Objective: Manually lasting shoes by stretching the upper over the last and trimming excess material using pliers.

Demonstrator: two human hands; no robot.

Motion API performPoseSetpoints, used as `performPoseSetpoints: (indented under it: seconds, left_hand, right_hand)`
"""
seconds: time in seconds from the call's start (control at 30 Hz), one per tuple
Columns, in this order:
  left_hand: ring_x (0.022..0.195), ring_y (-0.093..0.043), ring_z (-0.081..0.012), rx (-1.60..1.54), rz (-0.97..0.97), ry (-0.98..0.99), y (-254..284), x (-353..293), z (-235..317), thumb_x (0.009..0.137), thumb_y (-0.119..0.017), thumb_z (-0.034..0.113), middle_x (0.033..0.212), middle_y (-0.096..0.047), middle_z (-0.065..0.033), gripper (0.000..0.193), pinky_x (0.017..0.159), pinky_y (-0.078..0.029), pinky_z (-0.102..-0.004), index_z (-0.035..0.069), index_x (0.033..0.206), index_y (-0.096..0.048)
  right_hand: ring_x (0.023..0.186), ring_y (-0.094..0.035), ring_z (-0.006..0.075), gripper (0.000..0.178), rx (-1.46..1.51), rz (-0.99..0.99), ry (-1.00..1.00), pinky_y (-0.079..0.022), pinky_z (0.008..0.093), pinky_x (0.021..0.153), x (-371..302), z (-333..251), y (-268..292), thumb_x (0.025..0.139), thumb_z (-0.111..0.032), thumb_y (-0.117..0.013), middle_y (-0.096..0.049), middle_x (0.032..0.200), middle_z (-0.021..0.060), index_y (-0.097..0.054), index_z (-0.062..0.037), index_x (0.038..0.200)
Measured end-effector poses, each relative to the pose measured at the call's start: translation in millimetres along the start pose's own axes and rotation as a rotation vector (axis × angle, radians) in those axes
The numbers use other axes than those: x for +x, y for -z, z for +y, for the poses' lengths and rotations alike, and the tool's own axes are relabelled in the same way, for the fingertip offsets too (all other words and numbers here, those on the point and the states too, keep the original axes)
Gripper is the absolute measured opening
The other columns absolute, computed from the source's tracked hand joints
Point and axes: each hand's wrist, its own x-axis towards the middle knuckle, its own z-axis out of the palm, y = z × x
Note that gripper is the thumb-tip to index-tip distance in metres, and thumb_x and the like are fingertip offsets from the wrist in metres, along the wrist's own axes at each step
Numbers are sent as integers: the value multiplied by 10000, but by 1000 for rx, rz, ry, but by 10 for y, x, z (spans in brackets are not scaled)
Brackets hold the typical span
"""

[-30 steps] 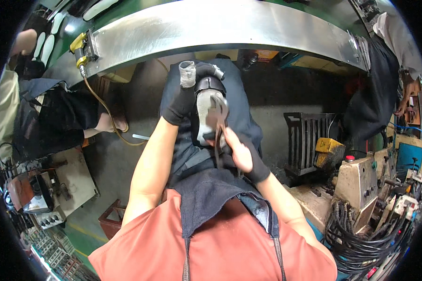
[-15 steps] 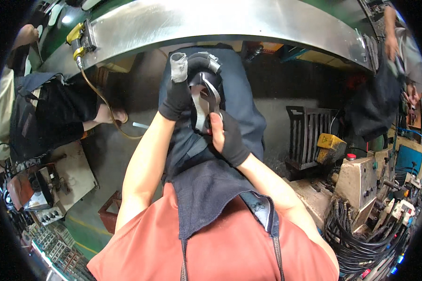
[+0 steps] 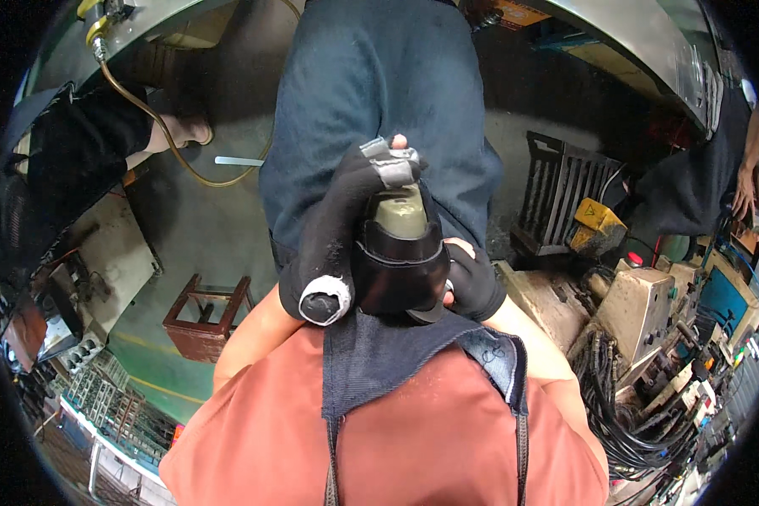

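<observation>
One black shoe upper [image 3: 403,274] on a pale last [image 3: 401,216] sits at centre frame, the left hand [image 3: 341,223] clasping its left side; the right hand [image 3: 474,282] curls opposite, its hold unclear. Floor [image 3: 198,215] stretches toward one stool [image 3: 196,333], lower left; one metal bench [image 3: 641,34] edges upper right.

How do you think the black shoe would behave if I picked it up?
The black shoe would probably feel stiff, since a pale form fills its opening. That form may also make it heavy for its size, though whether it is solid isn't visible. The shiny back could be slightly slippery.
</observation>
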Motion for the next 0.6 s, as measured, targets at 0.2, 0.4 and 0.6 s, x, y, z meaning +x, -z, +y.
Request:
performPoseSetpoints:
  seconds: [0.2, 0.4, 0.6]
  left_hand:
    - [1314, -426, -332, 290, -180, -352, 211, 137, -59, 802, -714, 276, 1287, -544, -168, 593, 1122, -276, -438, -16, 1276, -510]
    - [1352, -379, -313, 272, -222, -316, 140, 241, 77, 770, -670, 545, 1381, -460, -181, 832, 1133, -243, -409, -14, 1344, -447]
    - [1184, -538, -216, -552, -274, 307, 589, 465, -856, 881, -529, 648, 1249, -564, -99, 746, 1029, -406, -354, 58, 1334, -474]
  right_hand:
    - [911, -613, 370, 456, 14, 21, 6, -496, 453, 795, 23, 65, -36, 874, -430, -571, -572, 1005, 186, -524, 19, 805]
    - [912, -609, 385, 499, -34, 39, 70, -498, 454, 792, 94, 209, -78, 887, -466, -544, -570, 997, 199, -522, 22, 784]
    - [900, -611, 394, 521, -57, 30, 78, -502, 467, 791, 119, 318, -83, 841, -491, -574, -579, 984, 199, -546, 26, 778]
